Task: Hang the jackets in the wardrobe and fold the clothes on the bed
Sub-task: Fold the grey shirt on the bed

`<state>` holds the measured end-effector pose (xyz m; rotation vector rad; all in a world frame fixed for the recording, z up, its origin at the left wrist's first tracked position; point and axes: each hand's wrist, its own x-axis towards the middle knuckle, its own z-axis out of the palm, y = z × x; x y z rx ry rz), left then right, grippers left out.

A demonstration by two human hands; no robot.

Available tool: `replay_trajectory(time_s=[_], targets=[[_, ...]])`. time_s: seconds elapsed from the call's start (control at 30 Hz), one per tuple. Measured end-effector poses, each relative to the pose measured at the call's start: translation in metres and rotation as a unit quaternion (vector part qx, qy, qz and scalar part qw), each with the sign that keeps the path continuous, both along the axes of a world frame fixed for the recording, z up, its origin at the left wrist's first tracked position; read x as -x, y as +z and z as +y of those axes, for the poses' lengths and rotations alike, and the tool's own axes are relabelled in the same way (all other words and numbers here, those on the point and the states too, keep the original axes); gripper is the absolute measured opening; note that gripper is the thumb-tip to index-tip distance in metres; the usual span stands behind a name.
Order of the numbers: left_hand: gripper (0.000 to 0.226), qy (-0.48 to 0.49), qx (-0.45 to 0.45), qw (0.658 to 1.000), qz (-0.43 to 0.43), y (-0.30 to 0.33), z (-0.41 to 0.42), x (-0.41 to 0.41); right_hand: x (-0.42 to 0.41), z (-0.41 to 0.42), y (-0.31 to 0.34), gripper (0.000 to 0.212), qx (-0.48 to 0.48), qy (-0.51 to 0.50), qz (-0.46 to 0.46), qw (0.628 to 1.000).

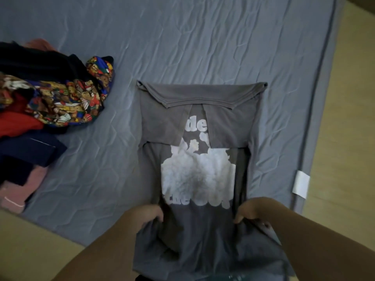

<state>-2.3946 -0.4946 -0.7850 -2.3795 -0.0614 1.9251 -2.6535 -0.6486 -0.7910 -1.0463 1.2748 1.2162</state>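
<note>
Both hands, left hand and right hand, pinch the side edges of a soft grey T-shirt near 6 o'clock. It lies flat on the wrinkled blue bed sheet, sleeves folded inward over a white print. A rumpled clothes pile sits at 9 o'clock.

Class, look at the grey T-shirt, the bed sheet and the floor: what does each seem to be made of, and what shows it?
Grey T-shirt: probably soft cotton jersey, matte; it drapes limply, with stitched hems and a flat white print.
Bed sheet: thin blue-grey woven cloth, slight sheen, by its many fine creases.
Floor: smooth, hard, pale yellowish, maybe laminate or vinyl; too blurred to settle.
</note>
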Motion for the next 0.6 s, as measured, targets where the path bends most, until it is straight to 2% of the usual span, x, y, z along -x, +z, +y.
replay_trajectory(time_s=[0.03,0.07,0.1,0.17,0.23,0.27,0.3,0.37,0.4,0.43,0.47,0.53,0.57,0.6], targets=[[0.012,-0.042,-0.032,0.999,0.013,0.008,0.006,-0.001,0.002,-0.001,0.01,0.046,-0.036,0.022,0.001,0.999],[0.012,-0.046,-0.053,0.997,0.018,0.015,0.008,-0.005,0.005,-0.004,0.019,0.038,-0.07,-0.004,0.001,0.998],[0.012,-0.01,-0.063,0.998,0.016,0.02,0.009,-0.012,0.009,-0.011,0.028,0.031,-0.1,-0.065,0.002,0.993],[0.021,0.142,-0.066,0.987,0.029,0.034,-0.003,-0.028,0.014,-0.031,0.045,0.026,-0.07,-0.196,-0.005,0.978],[0.021,0.278,-0.011,0.959,0.047,0.048,-0.032,-0.056,0.016,-0.065,0.057,0.017,0.041,-0.324,-0.026,0.945],[0.024,0.338,0.04,0.939,0.036,0.052,-0.053,-0.071,0.016,-0.086,0.06,0.019,0.092,-0.411,-0.031,0.906],[0.026,0.409,0.099,0.907,0.023,0.058,-0.076,-0.085,0.014,-0.108,0.064,0.026,0.122,-0.522,-0.031,0.844],[0.027,0.56,0.203,0.803,0.014,0.062,-0.119,-0.109,0.004,-0.147,0.069,0.035,0.15,-0.721,-0.053,0.674],[0.035,0.599,0.229,0.768,-0.004,0.059,-0.136,-0.117,-0.003,-0.164,0.072,0.034,0.173,-0.757,-0.084,0.625],[0.045,0.604,0.236,0.761,-0.019,0.055,-0.151,-0.123,-0.011,-0.179,0.074,0.03,0.202,-0.743,-0.114,0.627],[0.052,0.571,0.233,0.786,-0.037,0.047,-0.164,-0.126,-0.02,-0.192,0.073,0.025,0.237,-0.695,-0.126,0.667],[0.052,0.414,0.211,0.877,-0.119,0.025,-0.184,-0.123,-0.035,-0.208,0.056,0.03,0.299,-0.576,-0.095,0.755],[0.054,0.314,0.205,0.909,-0.183,0.013,-0.191,-0.121,-0.042,-0.212,0.046,0.038,0.34,-0.502,-0.079,0.791],[0.058,0.222,0.215,0.919,-0.246,0.001,-0.197,-0.118,-0.048,-0.215,0.034,0.046,0.38,-0.423,-0.075,0.819]])
